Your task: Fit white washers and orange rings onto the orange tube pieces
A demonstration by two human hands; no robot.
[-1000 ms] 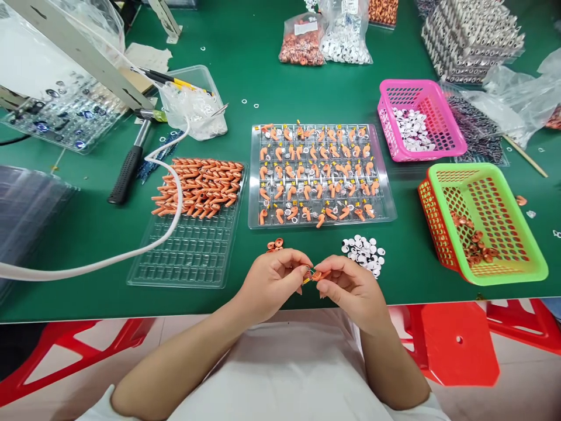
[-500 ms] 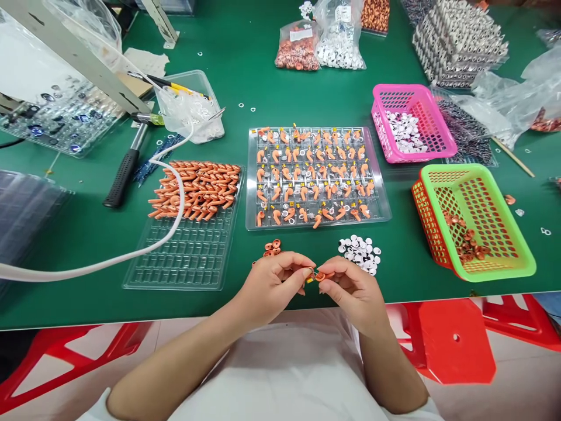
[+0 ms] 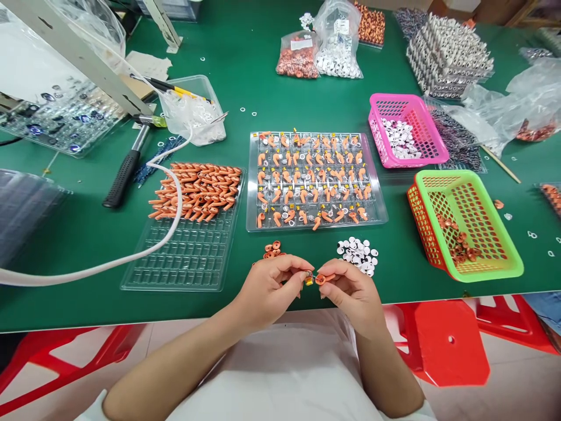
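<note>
My left hand point(image 3: 272, 289) and my right hand point(image 3: 350, 292) meet fingertip to fingertip over the near edge of the green table point(image 3: 280, 88). Between them they pinch a small orange part point(image 3: 319, 279) with a yellow tip. A little pile of orange rings point(image 3: 272, 249) lies just beyond my left hand. A pile of white discs point(image 3: 358, 254) lies beyond my right hand. Farther back sits a clear tray point(image 3: 381, 199) filled with rows of orange curved pieces.
A second clear tray point(image 3: 184, 263) at the left holds a heap of orange stems, with a white cable point(image 3: 131, 254) across it. A hammer point(image 3: 125, 169) lies beyond. Pink basket point(image 3: 407, 102), green basket point(image 3: 482, 181), bags and stacked trays stand at the right and back.
Both hands stay together on the small part, fingers shifting only slightly. The view has tilted a little, so the table objects sit lower and to the left.
</note>
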